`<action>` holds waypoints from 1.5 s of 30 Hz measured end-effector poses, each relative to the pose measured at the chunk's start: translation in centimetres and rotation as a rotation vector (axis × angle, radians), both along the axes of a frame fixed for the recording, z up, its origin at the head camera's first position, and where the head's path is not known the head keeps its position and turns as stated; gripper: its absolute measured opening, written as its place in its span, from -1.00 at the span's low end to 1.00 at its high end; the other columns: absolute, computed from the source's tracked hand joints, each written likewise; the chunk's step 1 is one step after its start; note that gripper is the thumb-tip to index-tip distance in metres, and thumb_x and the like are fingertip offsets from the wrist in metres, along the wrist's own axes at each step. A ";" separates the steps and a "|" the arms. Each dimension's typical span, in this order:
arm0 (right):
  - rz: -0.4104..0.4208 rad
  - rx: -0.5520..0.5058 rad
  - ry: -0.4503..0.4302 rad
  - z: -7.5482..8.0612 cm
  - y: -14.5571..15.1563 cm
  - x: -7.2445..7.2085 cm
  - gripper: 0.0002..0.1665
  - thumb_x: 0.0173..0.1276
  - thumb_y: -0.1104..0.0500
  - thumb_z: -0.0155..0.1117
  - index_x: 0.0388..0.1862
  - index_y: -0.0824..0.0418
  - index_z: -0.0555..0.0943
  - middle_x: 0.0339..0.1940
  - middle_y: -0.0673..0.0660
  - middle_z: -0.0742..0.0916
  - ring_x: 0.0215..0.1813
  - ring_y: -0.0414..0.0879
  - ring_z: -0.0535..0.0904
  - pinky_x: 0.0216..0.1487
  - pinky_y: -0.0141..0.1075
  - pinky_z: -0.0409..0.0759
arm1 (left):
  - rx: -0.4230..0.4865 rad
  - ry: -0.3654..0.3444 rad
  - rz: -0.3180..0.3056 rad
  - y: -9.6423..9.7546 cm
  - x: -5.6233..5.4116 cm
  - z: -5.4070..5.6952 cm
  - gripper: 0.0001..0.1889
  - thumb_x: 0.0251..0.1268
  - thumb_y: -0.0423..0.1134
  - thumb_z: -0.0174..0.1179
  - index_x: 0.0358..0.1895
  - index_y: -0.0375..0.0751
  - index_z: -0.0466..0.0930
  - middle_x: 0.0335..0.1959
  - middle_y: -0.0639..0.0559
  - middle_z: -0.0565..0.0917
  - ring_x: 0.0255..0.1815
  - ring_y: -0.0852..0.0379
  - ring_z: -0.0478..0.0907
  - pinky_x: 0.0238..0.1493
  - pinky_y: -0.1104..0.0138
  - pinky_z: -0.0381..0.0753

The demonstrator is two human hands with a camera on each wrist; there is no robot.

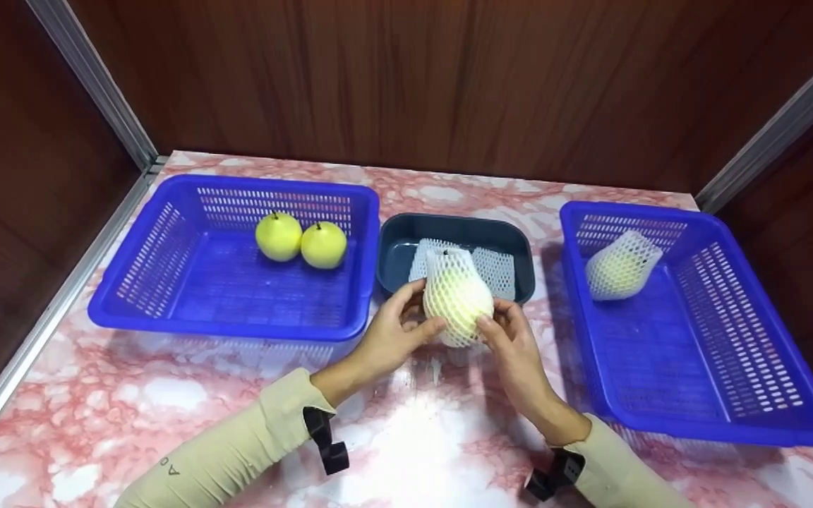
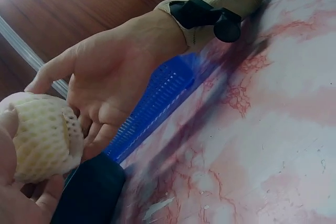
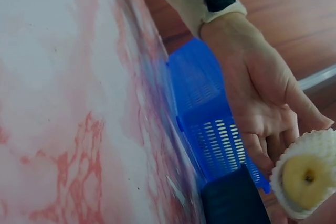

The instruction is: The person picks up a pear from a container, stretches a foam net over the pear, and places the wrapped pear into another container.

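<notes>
A yellow pear in a white foam net sleeve [image 1: 457, 300] is held upright between both hands, above the front edge of a dark bin. My left hand [image 1: 396, 324] grips it from the left, thumb toward the front. From the other side my right hand [image 1: 517, 346] grips it, thumb on the net. The right wrist view shows the pear's bare bottom [image 3: 305, 179] in the sleeve's open end. In the left wrist view the net [image 2: 47, 135] covers the pear's side. Flat foam nets [image 1: 495, 273] lie in the dark bin [image 1: 456, 222].
Left stands a blue basket [image 1: 230, 328] with two bare pears [image 1: 323, 245] [image 1: 279, 236]. A second blue basket [image 1: 717, 430] on the right holds one netted pear [image 1: 623, 267]. Wood-grain panels [image 1: 420, 85] enclose the marbled table [image 1: 166, 402] at the back and sides.
</notes>
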State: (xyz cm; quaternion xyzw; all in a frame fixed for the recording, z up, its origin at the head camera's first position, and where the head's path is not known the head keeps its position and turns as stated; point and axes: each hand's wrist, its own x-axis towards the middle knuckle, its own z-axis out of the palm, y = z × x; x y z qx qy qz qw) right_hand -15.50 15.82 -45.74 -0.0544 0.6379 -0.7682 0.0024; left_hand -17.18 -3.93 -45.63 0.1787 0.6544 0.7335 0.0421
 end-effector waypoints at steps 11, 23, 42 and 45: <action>0.112 0.103 0.054 0.2 0.3 0.0 -0.21 0.48 0.32 0.23 0.56 0.37 0.11 0.39 0.40 0.43 0.29 -0.04 0.48 0.29 -0.28 0.54 | -0.044 0.006 -0.008 -0.3 -0.3 0.6 -0.25 0.32 -0.35 0.35 0.46 -0.56 0.17 0.32 -0.43 0.45 0.29 -0.22 0.49 0.26 0.14 0.59; 0.173 0.240 0.285 -0.1 0.7 0.1 0.05 0.01 0.57 0.35 0.48 0.34 0.11 0.40 0.26 0.43 0.37 -0.04 0.40 0.39 -0.25 0.39 | -0.249 0.350 -0.063 -1.1 -0.1 1.0 -0.27 0.03 -0.51 0.50 0.35 -0.34 0.42 0.33 -0.17 0.45 0.36 -0.07 0.41 0.35 0.24 0.51; 0.200 0.444 0.195 2.6 1.9 2.0 0.21 0.05 0.40 0.60 0.62 0.19 0.13 0.36 0.23 0.50 0.15 0.07 0.57 0.10 -0.18 0.69 | -0.198 0.318 -0.190 -1.2 0.6 1.6 -0.21 0.11 -0.43 0.48 0.44 -0.39 0.35 0.33 -0.21 0.49 0.15 -0.08 0.54 0.25 0.14 0.59; 0.223 0.457 0.189 3.2 2.1 2.4 0.18 0.07 0.40 0.58 0.59 0.30 0.11 0.28 0.28 0.56 0.13 0.03 0.60 0.11 -0.19 0.69 | -0.181 0.319 -0.223 -1.2 0.6 1.9 -0.26 0.13 -0.42 0.48 0.42 -0.36 0.40 0.30 -0.17 0.51 0.13 -0.11 0.53 0.16 0.17 0.63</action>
